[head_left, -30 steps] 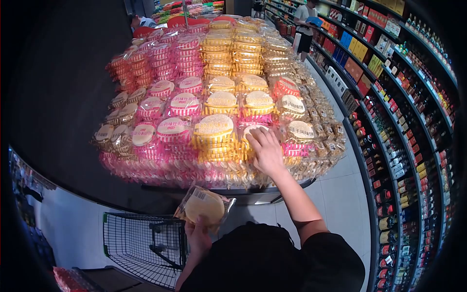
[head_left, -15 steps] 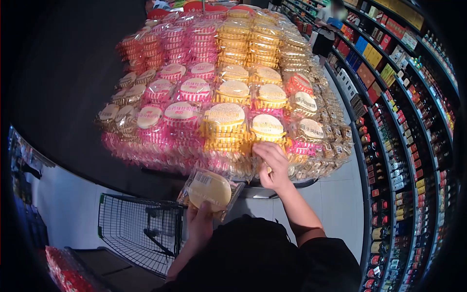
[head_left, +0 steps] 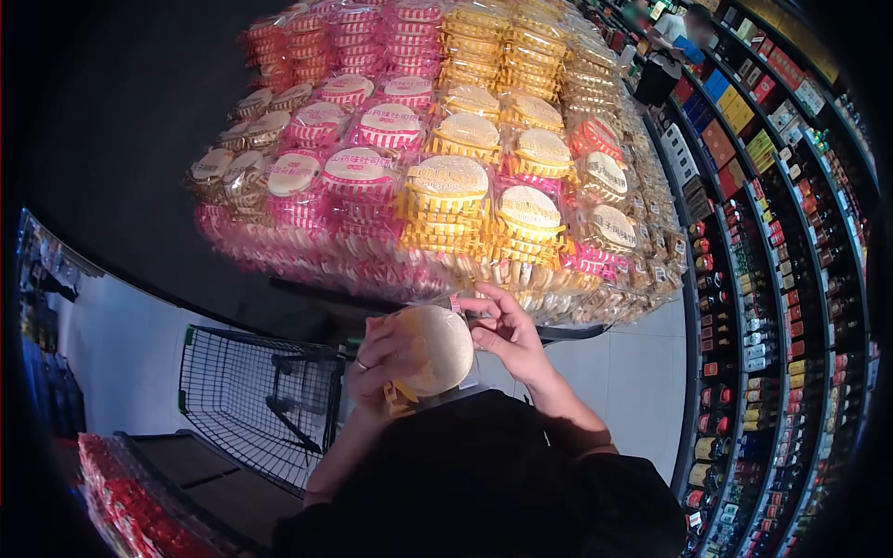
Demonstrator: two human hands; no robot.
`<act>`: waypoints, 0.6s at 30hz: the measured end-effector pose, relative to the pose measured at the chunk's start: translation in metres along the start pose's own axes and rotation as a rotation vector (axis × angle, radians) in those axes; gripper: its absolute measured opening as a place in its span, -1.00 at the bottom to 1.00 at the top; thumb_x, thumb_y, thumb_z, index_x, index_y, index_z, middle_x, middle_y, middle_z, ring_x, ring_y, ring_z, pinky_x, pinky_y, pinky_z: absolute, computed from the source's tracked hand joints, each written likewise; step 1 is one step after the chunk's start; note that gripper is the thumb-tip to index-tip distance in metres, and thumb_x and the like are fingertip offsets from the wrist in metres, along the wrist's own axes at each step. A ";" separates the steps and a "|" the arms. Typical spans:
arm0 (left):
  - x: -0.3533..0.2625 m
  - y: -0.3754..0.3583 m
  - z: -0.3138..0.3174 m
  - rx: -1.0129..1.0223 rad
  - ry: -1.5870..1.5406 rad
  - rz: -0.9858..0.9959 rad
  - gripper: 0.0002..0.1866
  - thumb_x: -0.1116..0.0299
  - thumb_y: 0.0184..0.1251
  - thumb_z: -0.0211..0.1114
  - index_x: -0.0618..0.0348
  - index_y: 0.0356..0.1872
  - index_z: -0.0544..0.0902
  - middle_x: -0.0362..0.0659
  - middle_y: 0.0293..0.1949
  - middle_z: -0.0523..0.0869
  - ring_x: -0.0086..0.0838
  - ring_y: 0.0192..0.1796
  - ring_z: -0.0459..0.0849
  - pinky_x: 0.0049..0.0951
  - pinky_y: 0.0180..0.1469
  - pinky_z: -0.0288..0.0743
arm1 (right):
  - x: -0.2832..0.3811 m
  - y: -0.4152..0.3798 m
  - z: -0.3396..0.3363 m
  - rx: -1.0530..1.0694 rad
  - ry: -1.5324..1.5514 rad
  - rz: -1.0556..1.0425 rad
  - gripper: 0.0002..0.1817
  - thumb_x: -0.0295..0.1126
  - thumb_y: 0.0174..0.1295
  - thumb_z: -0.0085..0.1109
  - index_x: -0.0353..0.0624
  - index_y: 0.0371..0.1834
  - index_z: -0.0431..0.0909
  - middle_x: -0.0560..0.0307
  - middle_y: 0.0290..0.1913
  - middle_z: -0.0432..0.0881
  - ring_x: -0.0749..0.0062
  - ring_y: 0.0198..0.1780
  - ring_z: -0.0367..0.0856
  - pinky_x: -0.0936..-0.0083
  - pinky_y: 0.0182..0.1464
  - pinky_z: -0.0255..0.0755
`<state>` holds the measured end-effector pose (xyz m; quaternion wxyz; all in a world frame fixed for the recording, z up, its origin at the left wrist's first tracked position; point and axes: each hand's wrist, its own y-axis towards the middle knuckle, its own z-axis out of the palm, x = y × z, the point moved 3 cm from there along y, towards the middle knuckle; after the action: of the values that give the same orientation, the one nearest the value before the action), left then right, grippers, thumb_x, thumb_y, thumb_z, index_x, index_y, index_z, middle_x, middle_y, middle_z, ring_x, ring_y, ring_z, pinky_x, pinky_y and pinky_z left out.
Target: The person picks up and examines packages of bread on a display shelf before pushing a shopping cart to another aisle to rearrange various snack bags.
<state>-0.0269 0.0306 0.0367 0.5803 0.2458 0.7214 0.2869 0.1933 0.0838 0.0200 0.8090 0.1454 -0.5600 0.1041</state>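
Note:
A round, flat cake in a clear wrapper (head_left: 445,346) with yellow print is held in front of my body. My left hand (head_left: 379,365) grips its left side, fingers lying across the wrapper and a ring on one finger. At the opposite edge, my right hand (head_left: 510,337) has its thumb and fingers bent around the wrapper's edge. Just beyond both hands rises a big display of similar wrapped cakes, with yellow packs (head_left: 446,200) in the middle, pink packs (head_left: 361,177) to the left and brown packs (head_left: 611,228) to the right.
A wire shopping cart (head_left: 228,395) stands at lower left, near red wrapped goods (head_left: 139,493). Shelves of bottles and boxes (head_left: 721,372) line the right side. A person (head_left: 672,56) stands in the aisle at the upper right.
My right hand has drawn back from the yellow packs to the held cake's edge. The cake has been turned, its barcode no longer showing. The display sits higher in view.

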 end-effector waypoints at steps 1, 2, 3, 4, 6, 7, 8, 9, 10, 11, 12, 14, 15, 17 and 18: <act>0.001 -0.001 -0.003 -0.001 0.081 0.054 -0.90 0.37 0.20 0.45 0.02 -0.26 0.81 -0.05 0.18 0.68 -0.14 0.39 0.53 -0.12 0.56 0.16 | 0.003 -0.002 0.002 0.075 0.072 0.020 -0.16 -0.75 0.26 0.17 -0.10 0.60 0.06 0.02 0.36 0.47 0.44 0.16 0.62 0.46 0.17 0.55; 0.002 -0.001 -0.004 -0.002 0.162 0.109 -0.94 0.35 0.18 0.45 -0.02 -0.34 0.84 -0.07 0.19 0.68 -0.13 0.41 0.50 -0.12 0.55 0.18 | 0.005 -0.003 0.005 0.151 0.143 0.039 -0.13 -0.80 0.25 0.10 -0.07 0.62 0.03 0.05 0.34 0.48 0.43 0.15 0.61 0.44 0.18 0.52; 0.003 0.001 -0.005 0.014 0.172 0.110 -0.92 0.34 0.17 0.42 -0.12 -0.39 0.86 -0.09 0.24 0.64 -0.13 0.47 0.42 -0.12 0.53 0.23 | 0.008 -0.004 0.009 0.228 0.135 0.003 -0.04 -0.86 0.18 -0.02 -0.05 0.67 -0.09 0.02 0.41 0.40 0.35 0.22 0.60 0.37 0.24 0.49; 0.005 0.003 -0.006 0.014 0.173 0.110 -0.92 0.34 0.17 0.42 -0.12 -0.39 0.86 -0.09 0.24 0.64 -0.13 0.47 0.42 -0.12 0.53 0.23 | 0.010 -0.005 0.013 0.228 0.135 0.003 -0.04 -0.86 0.18 -0.02 -0.05 0.67 -0.09 0.02 0.41 0.40 0.35 0.22 0.60 0.37 0.24 0.49; 0.006 0.004 -0.007 0.005 0.250 0.179 -0.88 0.34 -0.03 0.58 -0.12 -0.47 0.78 -0.04 0.27 0.58 -0.05 0.46 0.44 -0.07 0.49 0.31 | 0.013 -0.009 0.024 0.289 0.371 0.027 0.01 -0.85 0.15 -0.03 -0.06 0.68 -0.17 0.00 0.49 0.29 0.31 0.27 0.58 0.39 0.24 0.48; 0.007 0.001 -0.007 0.008 0.247 0.179 -0.88 0.34 -0.03 0.58 -0.12 -0.47 0.78 -0.04 0.27 0.58 -0.05 0.46 0.44 -0.07 0.49 0.31 | 0.013 -0.010 0.025 0.286 0.381 0.035 0.04 -0.84 0.09 -0.09 -0.07 0.69 -0.22 -0.01 0.54 0.21 0.28 0.32 0.55 0.41 0.25 0.47; 0.008 -0.002 -0.008 0.024 0.259 0.158 -0.88 0.33 -0.04 0.58 -0.15 -0.47 0.79 -0.04 0.28 0.58 -0.05 0.46 0.43 -0.07 0.49 0.30 | 0.013 -0.011 0.026 0.284 0.381 0.034 0.04 -0.84 0.09 -0.09 -0.07 0.69 -0.22 -0.01 0.54 0.21 0.28 0.32 0.55 0.41 0.25 0.47; 0.008 -0.002 -0.007 0.039 0.273 0.137 -0.88 0.33 -0.04 0.58 -0.17 -0.47 0.79 -0.05 0.28 0.57 -0.06 0.47 0.42 -0.06 0.50 0.30 | 0.013 -0.011 0.026 0.296 0.391 0.015 0.03 -0.84 0.07 -0.12 -0.08 0.68 -0.20 -0.01 0.54 0.21 0.29 0.34 0.54 0.42 0.25 0.46; 0.007 -0.002 -0.007 0.038 0.273 0.137 -0.88 0.33 -0.04 0.58 -0.17 -0.47 0.79 -0.05 0.28 0.57 -0.06 0.47 0.42 -0.06 0.50 0.30 | 0.014 -0.011 0.027 0.310 0.400 -0.003 0.02 -0.84 0.05 -0.15 -0.10 0.68 -0.17 -0.01 0.54 0.22 0.30 0.35 0.52 0.43 0.24 0.46; 0.007 -0.001 -0.005 0.026 0.262 0.139 -0.90 0.33 0.02 0.52 -0.23 -0.43 0.83 -0.09 0.27 0.58 -0.09 0.48 0.39 -0.12 0.48 0.33 | 0.013 -0.011 0.024 0.310 0.400 -0.002 0.02 -0.84 0.05 -0.15 -0.10 0.68 -0.17 -0.01 0.54 0.22 0.30 0.35 0.52 0.43 0.24 0.46; 0.005 0.001 -0.005 0.013 0.251 0.142 -0.86 0.34 0.09 0.46 -0.29 -0.38 0.86 -0.14 0.25 0.59 -0.13 0.50 0.36 -0.17 0.47 0.37 | 0.013 -0.012 0.022 0.393 0.264 -0.013 0.02 -0.84 0.02 -0.17 -0.12 0.68 -0.13 -0.01 0.55 0.21 0.32 0.36 0.51 0.44 0.24 0.46; 0.008 -0.003 -0.006 0.010 0.268 0.145 -0.87 0.32 0.11 0.44 -0.31 -0.40 0.86 -0.16 0.26 0.59 -0.14 0.49 0.37 -0.12 0.50 0.32 | 0.010 -0.015 0.021 0.472 0.124 -0.026 0.01 -0.83 0.00 -0.19 -0.13 0.67 -0.10 -0.01 0.56 0.20 0.33 0.37 0.50 0.45 0.23 0.47; 0.008 -0.003 -0.006 0.008 0.284 0.148 -0.87 0.30 0.14 0.43 -0.34 -0.41 0.85 -0.19 0.26 0.59 -0.14 0.49 0.37 -0.07 0.53 0.27 | 0.011 -0.017 0.022 0.440 0.098 -0.027 -0.01 -0.83 0.01 -0.16 -0.15 0.66 -0.06 0.00 0.55 0.21 0.34 0.36 0.51 0.45 0.24 0.46; 0.001 -0.004 -0.012 0.037 0.454 0.198 -0.91 0.20 0.15 0.42 -0.38 -0.37 0.84 -0.23 0.24 0.59 -0.15 0.47 0.39 -0.01 0.56 0.17 | 0.013 -0.018 0.024 0.400 0.070 -0.040 -0.02 -0.82 0.03 -0.12 -0.16 0.65 -0.02 0.00 0.55 0.23 0.34 0.36 0.51 0.45 0.24 0.45; -0.003 -0.004 -0.013 0.060 0.626 0.244 -0.92 0.10 0.16 0.42 -0.41 -0.34 0.83 -0.28 0.21 0.59 -0.17 0.44 0.41 0.06 0.59 0.07 | 0.012 -0.017 0.024 0.321 0.181 0.047 -0.07 -0.76 0.06 -0.05 -0.18 0.63 0.03 -0.01 0.53 0.26 0.30 0.38 0.48 0.44 0.32 0.37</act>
<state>-0.0392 0.0239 0.0386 0.2843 0.2475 0.8380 0.3945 0.1822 0.0600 0.0371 0.8199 0.2494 -0.4643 0.2237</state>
